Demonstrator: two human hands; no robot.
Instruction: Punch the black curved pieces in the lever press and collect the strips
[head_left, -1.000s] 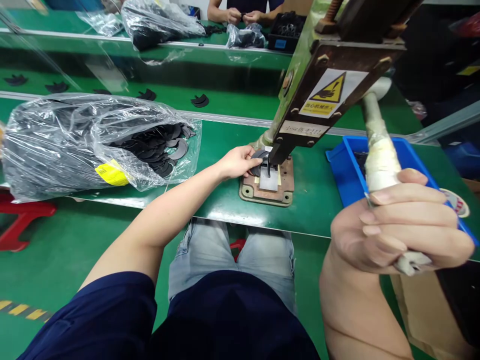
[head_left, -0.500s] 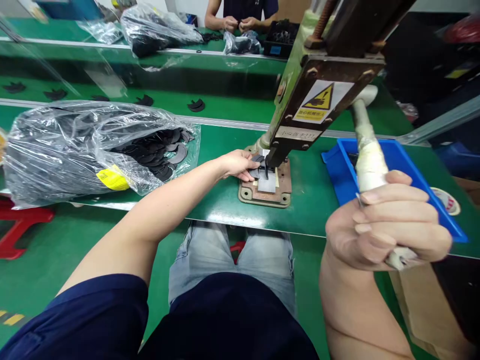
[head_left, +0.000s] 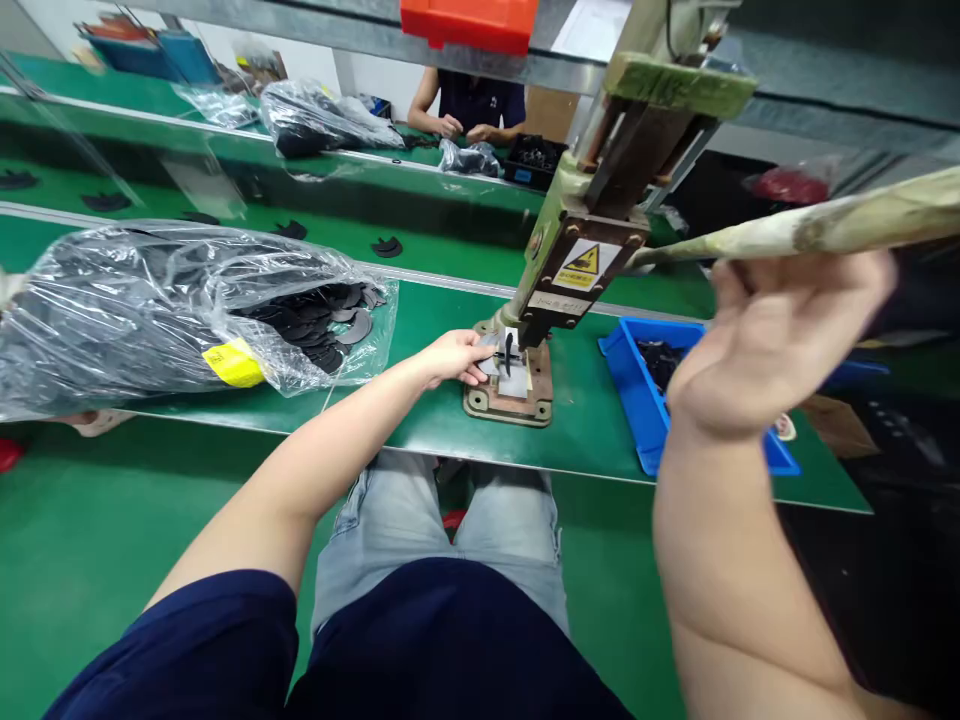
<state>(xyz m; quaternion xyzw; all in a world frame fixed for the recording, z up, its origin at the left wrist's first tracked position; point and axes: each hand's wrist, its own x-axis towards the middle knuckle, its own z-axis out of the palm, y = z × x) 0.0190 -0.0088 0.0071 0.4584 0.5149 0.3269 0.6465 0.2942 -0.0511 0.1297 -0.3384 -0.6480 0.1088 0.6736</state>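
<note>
At the base of a hand press (head_left: 577,270), the fingertips of my left hand (head_left: 459,357) pinch a thin, dark grey flat piece (head_left: 487,362). A small, slim black part (head_left: 509,352) stands by it over the light metal plate (head_left: 513,382) on the press base. The press ram is just behind and to the right of these pieces. My right hand (head_left: 780,335) is raised at the right, against the underside of the tape-wrapped press lever (head_left: 825,228). Its palm shows, blurred, and the lever partly hides its fingers.
A clear plastic bag (head_left: 172,310) of black curved pieces lies left on the green bench. A blue bin (head_left: 637,400) with dark parts stands right of the press. Curved pieces (head_left: 386,247) lie along the strip behind. Across, a person (head_left: 480,110) works with both hands.
The press lever has swung up with my right hand, from slanting down to nearly level. My left hand stays by the press base with the flat piece. The view has shifted.
</note>
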